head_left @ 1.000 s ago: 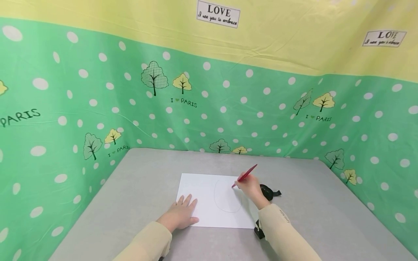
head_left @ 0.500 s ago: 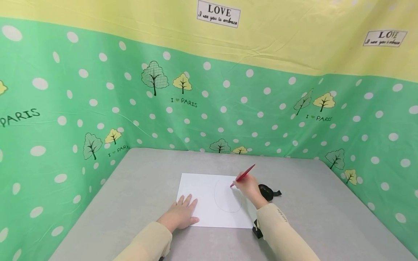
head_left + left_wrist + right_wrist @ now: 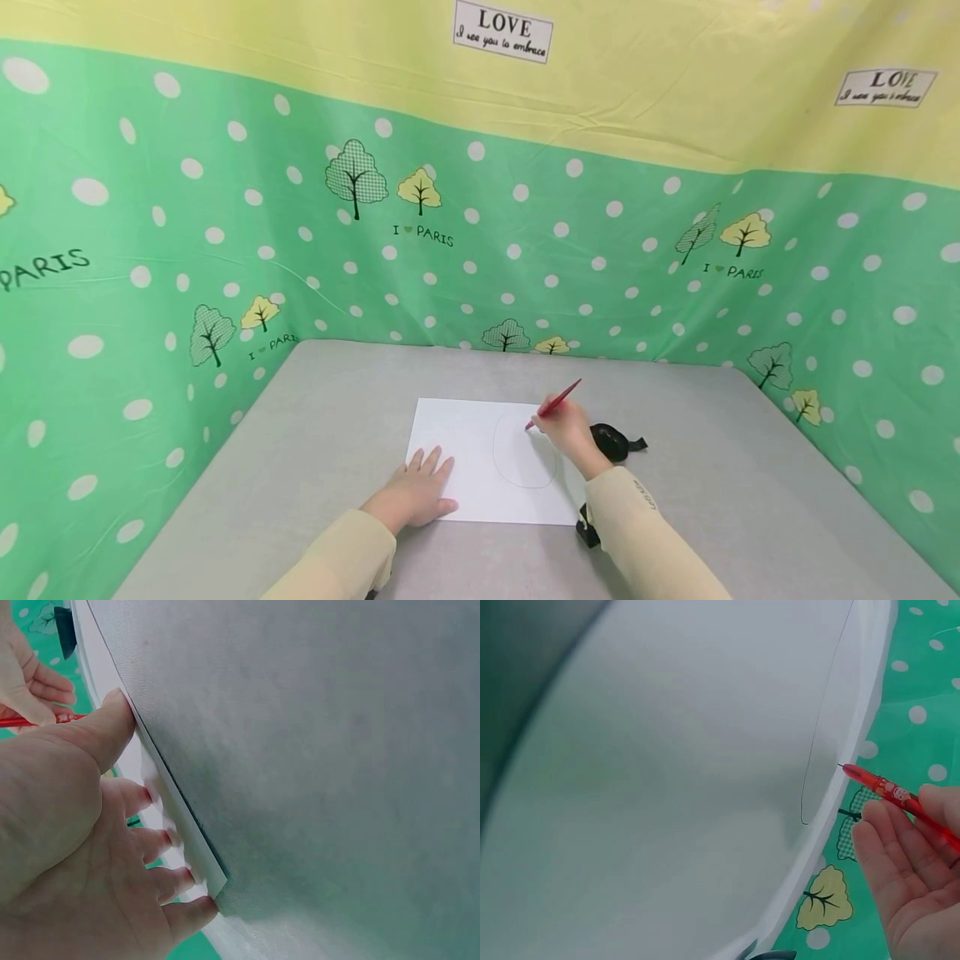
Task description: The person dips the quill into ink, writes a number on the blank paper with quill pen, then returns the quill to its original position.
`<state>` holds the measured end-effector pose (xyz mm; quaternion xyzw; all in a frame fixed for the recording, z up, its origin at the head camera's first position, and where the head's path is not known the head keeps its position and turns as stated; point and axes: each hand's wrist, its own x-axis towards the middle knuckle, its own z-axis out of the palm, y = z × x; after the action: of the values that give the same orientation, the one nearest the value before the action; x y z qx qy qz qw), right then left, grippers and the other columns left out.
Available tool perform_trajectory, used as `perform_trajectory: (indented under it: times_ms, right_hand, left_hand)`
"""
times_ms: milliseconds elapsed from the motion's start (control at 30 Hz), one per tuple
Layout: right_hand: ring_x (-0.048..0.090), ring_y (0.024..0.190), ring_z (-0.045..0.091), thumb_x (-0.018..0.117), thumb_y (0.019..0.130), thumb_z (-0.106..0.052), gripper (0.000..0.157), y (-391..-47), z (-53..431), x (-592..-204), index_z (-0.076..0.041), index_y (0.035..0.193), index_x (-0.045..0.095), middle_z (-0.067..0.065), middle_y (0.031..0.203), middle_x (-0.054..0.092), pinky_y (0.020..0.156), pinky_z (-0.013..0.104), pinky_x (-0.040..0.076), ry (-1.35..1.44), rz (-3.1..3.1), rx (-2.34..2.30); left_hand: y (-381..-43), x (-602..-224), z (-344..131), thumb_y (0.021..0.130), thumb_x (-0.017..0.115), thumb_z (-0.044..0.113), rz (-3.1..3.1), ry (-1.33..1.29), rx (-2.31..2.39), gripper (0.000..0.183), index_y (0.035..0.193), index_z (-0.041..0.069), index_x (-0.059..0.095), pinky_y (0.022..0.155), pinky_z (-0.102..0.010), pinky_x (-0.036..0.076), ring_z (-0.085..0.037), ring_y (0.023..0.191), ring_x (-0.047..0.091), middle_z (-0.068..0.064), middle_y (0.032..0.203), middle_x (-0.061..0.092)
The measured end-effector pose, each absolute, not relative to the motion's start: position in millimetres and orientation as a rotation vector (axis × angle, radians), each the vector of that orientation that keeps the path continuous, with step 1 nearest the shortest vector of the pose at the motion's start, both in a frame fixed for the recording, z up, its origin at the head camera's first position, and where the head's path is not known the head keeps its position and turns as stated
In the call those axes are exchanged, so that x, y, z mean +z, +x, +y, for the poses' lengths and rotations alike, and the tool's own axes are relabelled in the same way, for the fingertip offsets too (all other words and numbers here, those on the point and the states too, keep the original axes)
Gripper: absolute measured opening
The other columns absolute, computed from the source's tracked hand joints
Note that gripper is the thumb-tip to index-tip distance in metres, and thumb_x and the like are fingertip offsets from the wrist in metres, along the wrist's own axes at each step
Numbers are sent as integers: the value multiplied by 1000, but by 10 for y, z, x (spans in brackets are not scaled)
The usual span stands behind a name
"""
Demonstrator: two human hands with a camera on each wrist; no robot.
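Note:
A white sheet of paper (image 3: 465,417) lies on the grey table, bearing a thin rounded outline (image 3: 525,487) that is open at the top. Flat on the sheet's lower left part rests my left hand (image 3: 412,493), fingers spread; the left wrist view shows its thumb (image 3: 116,724) at the paper's edge. My right hand (image 3: 567,435) pinches a slim red pen (image 3: 558,399) over the sheet's upper right, tip down and inside the outline's upper part. In the right wrist view the red pen (image 3: 900,796) has a printed barrel and a fine dark point.
A black rounded object with a strap end (image 3: 613,442) sits just right of my right wrist. Another black piece (image 3: 588,528) shows beside the right sleeve, by the paper's lower right corner. Green dotted curtains (image 3: 480,275) enclose the grey table (image 3: 352,383) at the back and sides.
My right hand and the red pen have shifted a little to the left across the upper part of the sheet. My left hand stays put on the paper.

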<state>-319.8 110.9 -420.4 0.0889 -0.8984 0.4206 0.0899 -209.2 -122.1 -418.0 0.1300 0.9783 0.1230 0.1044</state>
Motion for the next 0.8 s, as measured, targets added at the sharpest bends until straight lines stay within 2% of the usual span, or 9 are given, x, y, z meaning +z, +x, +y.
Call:
perform_trajectory:
  times_ms: [800]
  right_hand:
    - [54, 60, 16, 69, 77, 1, 13, -3201, 1031, -4210, -3, 72, 58, 3, 67, 61, 55, 28, 49, 262, -2670, 1258]
  left_hand:
    - [-2109, -4209, -1218, 87, 60, 39, 2892, 363, 356, 65, 137, 2, 40, 104, -55, 20, -43, 132, 20, -21, 144, 28]
